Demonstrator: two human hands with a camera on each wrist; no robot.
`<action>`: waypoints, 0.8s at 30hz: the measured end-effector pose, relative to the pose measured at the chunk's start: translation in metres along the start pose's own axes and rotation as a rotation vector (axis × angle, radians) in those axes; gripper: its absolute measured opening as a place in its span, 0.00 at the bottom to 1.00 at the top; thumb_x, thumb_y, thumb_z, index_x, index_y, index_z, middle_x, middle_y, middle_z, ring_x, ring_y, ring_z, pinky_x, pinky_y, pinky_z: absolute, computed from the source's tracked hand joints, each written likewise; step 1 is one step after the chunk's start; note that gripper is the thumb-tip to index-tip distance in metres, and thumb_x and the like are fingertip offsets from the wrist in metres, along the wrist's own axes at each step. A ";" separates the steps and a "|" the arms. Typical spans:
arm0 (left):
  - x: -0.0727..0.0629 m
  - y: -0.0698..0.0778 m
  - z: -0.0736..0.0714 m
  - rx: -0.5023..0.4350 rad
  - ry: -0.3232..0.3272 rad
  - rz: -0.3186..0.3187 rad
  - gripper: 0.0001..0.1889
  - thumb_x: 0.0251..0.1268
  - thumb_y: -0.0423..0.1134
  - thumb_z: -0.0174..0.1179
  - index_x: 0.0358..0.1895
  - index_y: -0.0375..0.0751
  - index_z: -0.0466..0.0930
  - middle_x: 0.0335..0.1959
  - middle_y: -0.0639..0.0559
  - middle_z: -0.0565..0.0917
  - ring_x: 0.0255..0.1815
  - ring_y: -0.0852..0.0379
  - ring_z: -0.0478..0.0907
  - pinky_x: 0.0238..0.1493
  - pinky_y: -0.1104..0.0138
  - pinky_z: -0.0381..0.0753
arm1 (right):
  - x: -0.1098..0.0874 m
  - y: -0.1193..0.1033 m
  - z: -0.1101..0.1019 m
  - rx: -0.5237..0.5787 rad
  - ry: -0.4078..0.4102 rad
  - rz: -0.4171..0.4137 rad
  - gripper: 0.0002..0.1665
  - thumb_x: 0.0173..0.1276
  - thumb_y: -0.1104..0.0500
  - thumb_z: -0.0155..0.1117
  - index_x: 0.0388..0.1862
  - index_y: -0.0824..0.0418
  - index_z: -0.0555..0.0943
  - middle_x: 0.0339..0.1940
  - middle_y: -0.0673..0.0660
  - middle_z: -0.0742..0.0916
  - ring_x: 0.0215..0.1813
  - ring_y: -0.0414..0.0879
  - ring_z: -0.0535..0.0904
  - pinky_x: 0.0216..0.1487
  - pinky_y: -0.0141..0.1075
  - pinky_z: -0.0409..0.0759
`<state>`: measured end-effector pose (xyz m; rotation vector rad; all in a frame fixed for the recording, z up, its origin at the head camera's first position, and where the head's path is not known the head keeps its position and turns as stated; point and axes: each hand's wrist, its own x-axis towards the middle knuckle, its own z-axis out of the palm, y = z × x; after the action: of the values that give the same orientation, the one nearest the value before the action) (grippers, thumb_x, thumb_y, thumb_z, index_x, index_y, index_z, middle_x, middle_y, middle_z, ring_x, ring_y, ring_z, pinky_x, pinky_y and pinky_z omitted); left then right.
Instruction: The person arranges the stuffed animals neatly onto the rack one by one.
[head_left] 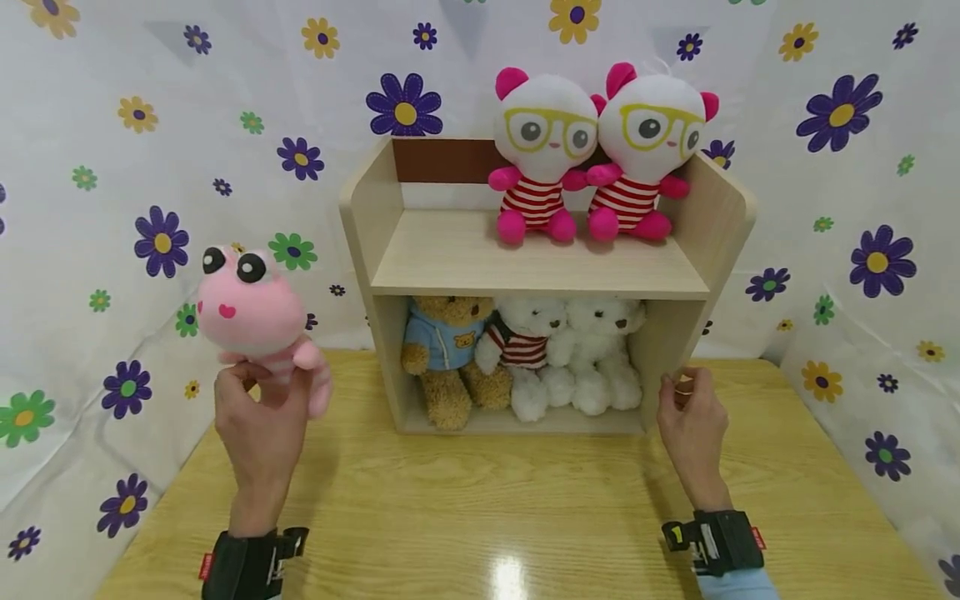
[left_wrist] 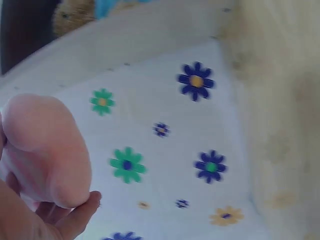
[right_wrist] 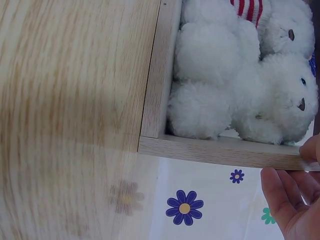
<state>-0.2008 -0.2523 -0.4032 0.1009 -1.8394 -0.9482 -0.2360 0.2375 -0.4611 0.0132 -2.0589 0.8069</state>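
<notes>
My left hand point(head_left: 262, 425) grips a pink frog-like plush toy point(head_left: 251, 308) by its lower body, to the left of a small wooden shelf point(head_left: 450, 250). The toy has bulging black eyes, heart cheeks and a striped body, and is held up over the table. In the left wrist view, fingers curl round the pink plush toy point(left_wrist: 70, 155). My right hand point(head_left: 693, 417) pinches the front edge of the shelf's right side panel. The right wrist view shows thumb and fingers on either side of that panel point(right_wrist: 215, 151).
Two panda plush toys point(head_left: 536, 125) with yellow glasses sit at the right of the top shelf. Below sit a brown bear point(head_left: 448, 342) in blue, a white bear point(head_left: 525, 350) in stripes and a plain white bear point(head_left: 603, 358). The table point(head_left: 480, 500) meets a flowered cloth backdrop point(head_left: 225, 125).
</notes>
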 end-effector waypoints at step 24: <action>0.017 0.112 0.044 -0.350 0.020 0.341 0.26 0.63 0.51 0.71 0.24 0.30 0.74 0.30 0.35 0.74 0.44 0.41 0.75 0.37 0.72 0.69 | -0.001 -0.002 0.000 0.008 0.000 0.016 0.13 0.68 0.66 0.67 0.46 0.74 0.77 0.28 0.69 0.87 0.27 0.61 0.87 0.35 0.09 0.61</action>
<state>-0.2071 -0.1585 -0.3258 -0.4044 -1.5802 -1.0017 -0.2350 0.2359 -0.4607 0.0014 -2.0582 0.8245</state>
